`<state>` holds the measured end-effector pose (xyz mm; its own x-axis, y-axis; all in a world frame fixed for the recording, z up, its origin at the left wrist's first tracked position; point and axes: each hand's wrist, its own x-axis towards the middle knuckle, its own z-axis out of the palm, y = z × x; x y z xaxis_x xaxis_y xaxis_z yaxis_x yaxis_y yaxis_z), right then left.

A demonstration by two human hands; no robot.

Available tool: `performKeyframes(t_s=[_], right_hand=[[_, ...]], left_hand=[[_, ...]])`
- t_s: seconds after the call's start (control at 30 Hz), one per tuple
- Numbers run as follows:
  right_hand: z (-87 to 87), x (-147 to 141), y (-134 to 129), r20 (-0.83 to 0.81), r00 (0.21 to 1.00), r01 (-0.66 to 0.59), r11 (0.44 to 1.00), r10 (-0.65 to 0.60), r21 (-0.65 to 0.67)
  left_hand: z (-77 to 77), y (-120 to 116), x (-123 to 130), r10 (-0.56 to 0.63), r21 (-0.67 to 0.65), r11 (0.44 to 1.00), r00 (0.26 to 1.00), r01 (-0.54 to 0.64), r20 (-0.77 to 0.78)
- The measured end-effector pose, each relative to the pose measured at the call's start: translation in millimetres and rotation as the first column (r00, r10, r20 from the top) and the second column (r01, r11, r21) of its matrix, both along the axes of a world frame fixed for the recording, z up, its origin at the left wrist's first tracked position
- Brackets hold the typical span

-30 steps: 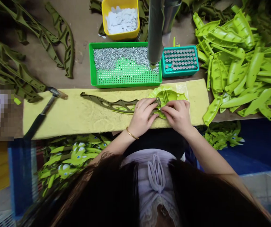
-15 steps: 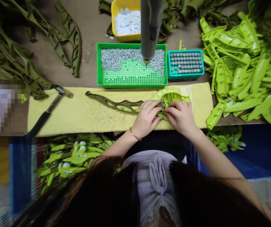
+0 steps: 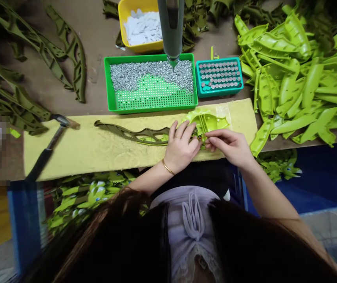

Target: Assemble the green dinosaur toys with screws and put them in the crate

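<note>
A lime-green moulded plastic part (image 3: 208, 122) lies on a yellow foam pad (image 3: 68, 151), joined to a long olive openwork plastic arm (image 3: 133, 135). My left hand (image 3: 182, 147) holds the joint down, fingers spread across the olive arm and green part. My right hand (image 3: 230, 147) comes in from the right, its fingertips pinched at a small metal fitting (image 3: 199, 137) on the joint. The fitting is partly hidden by my fingers. Above the pad hangs a grey electric screwdriver (image 3: 171, 31), its tip over a green tray of screws (image 3: 109, 90), well away from both hands.
A teal tray of round metal pieces (image 3: 219, 76) and a yellow box of white pieces (image 3: 140, 25) stand behind. A hammer (image 3: 49, 147) lies at the pad's left end. Piles of lime-green parts (image 3: 295, 78) and olive parts (image 3: 9, 59) flank the bench; assembled pieces (image 3: 88, 200) lie below its front edge.
My right hand has drawn back slightly rightward, from covering the joint to pinching at it with its fingertips. The left fingers have lifted and spread. The whole view has shifted left.
</note>
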<state>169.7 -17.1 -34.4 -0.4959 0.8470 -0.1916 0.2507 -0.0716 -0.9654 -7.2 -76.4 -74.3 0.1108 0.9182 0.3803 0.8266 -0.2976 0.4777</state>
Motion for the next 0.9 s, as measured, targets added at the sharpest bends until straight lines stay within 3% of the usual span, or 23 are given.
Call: performKeyframes(t_s=[0.07,0.13,0.2,0.27,0.33,0.43,0.53,0.6,0.7,0.77,0.9], right_hand=[[-7.5,1,-4,0.043,0.993,0.1,0.987,-0.106,0.122],[-15.3,3,-11,0.141,0.978,0.094,0.93,-0.153,0.355],[-22.7,4,-18,0.264,0.951,-0.025,0.812,-0.161,0.583],[-29.5,6,-23,0.366,0.913,-0.154,0.679,-0.179,0.717],[-35.3,8,-25,0.422,0.883,-0.233,0.588,-0.205,0.774],[-39.6,10,-25,0.453,0.865,-0.299,0.505,-0.215,0.81],[-37.0,11,-22,0.489,0.848,-0.368,0.437,-0.204,0.821],[-32.8,9,-19,0.515,0.838,-0.4,0.442,-0.178,0.803],[-26.3,7,-15,0.525,0.838,-0.346,0.6,-0.148,0.722],[-22.8,6,-12,0.551,0.828,-0.354,0.662,-0.106,0.66],[-17.4,6,-11,0.645,0.763,-0.506,0.585,-0.04,0.635]], left_hand=[[-0.5,6,0,0.04,0.013,0.999,0.998,-0.04,0.055],[-1.9,10,-1,0.063,-0.002,0.998,0.992,-0.063,0.109],[-3.2,11,-4,0.057,-0.037,0.998,0.988,-0.053,0.142],[-3.2,9,-7,0.036,-0.065,0.998,0.988,-0.026,0.149],[-2.0,8,-11,-0.004,-0.071,0.997,0.991,0.013,0.133],[0.8,7,-11,-0.041,-0.06,0.997,0.992,0.049,0.12],[3.0,9,-3,0.058,-0.049,0.997,0.989,-0.052,0.133],[3.6,12,4,0.144,-0.055,0.989,0.98,-0.137,0.139],[3.5,15,10,0.187,-0.04,0.982,0.973,-0.183,0.138],[2.9,16,10,0.182,-0.014,0.983,0.976,-0.182,0.122],[1.1,13,8,0.171,-0.029,0.985,0.981,-0.169,0.092]])
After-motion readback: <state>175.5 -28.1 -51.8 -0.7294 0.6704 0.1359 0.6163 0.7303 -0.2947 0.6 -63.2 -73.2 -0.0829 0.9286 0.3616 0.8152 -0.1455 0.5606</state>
